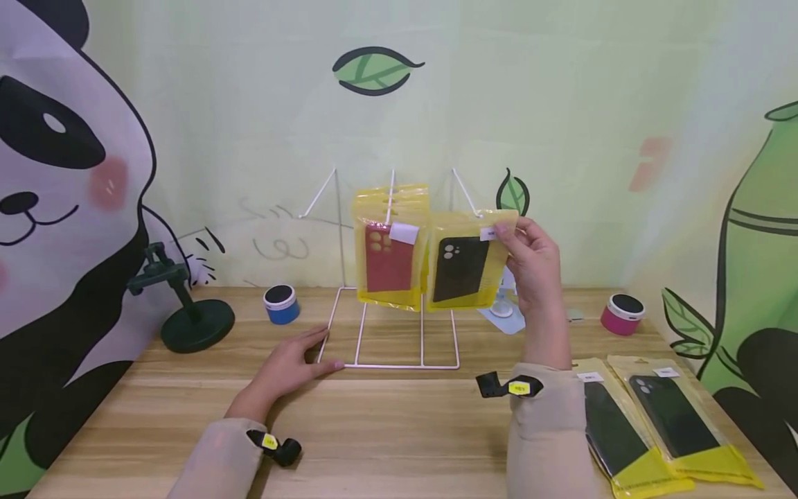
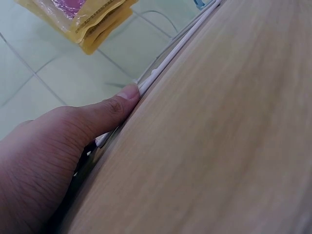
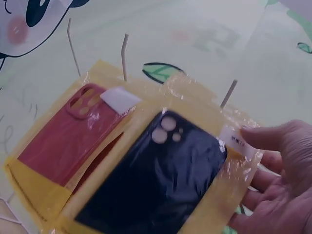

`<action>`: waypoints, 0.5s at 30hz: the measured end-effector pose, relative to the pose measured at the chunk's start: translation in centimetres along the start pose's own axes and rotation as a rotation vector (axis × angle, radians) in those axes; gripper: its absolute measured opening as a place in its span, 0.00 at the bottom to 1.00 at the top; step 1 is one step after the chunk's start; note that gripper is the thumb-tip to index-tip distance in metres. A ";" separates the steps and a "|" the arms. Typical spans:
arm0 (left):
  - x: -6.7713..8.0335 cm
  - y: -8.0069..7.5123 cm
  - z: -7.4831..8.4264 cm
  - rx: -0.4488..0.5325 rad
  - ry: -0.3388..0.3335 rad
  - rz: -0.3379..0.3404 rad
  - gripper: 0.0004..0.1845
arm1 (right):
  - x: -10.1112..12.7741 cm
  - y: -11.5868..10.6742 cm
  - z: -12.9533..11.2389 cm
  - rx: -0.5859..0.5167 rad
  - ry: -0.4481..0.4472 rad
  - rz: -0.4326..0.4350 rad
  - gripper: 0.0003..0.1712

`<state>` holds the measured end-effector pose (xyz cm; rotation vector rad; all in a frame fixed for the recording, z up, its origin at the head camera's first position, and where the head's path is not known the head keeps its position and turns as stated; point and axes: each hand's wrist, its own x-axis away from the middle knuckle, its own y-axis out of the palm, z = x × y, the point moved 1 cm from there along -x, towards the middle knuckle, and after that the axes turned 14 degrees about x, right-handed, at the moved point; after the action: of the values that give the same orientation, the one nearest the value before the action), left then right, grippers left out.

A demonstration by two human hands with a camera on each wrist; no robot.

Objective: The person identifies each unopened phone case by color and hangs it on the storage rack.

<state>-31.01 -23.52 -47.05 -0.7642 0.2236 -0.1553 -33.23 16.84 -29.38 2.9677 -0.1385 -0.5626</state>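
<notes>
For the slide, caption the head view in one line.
Right hand holds a packaged black phone case at the white wire rack; left hand steadies its base.

The head view is bright all over with soft, even light. Shadows on the wooden table (image 1: 399, 430) are faint, with a small dark patch under the green stand (image 1: 187, 305). The table's edges bend a bit near the corners. Both wrist views look blurry. Shiny white spots sit on the yellow packet (image 3: 161, 165), and the wood looks smeared and soft.
</notes>
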 end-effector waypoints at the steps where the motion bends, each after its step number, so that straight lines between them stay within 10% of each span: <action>1: 0.0 0.0 0.0 -0.003 0.004 -0.001 0.50 | 0.0 0.0 0.3 0.032 0.017 -0.038 0.15; 8: 0.1 0.2 -0.3 -0.006 0.022 0.007 0.50 | -0.3 -0.7 2.8 0.245 0.118 -0.244 0.26; 15: 0.1 0.1 -0.3 -0.005 0.034 0.020 0.49 | -0.7 -1.8 4.1 0.378 0.094 -0.128 0.24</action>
<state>-31.04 -23.69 -47.33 -0.7641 0.2638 -0.1494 -35.33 18.28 -33.18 3.3841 -0.0503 -0.4527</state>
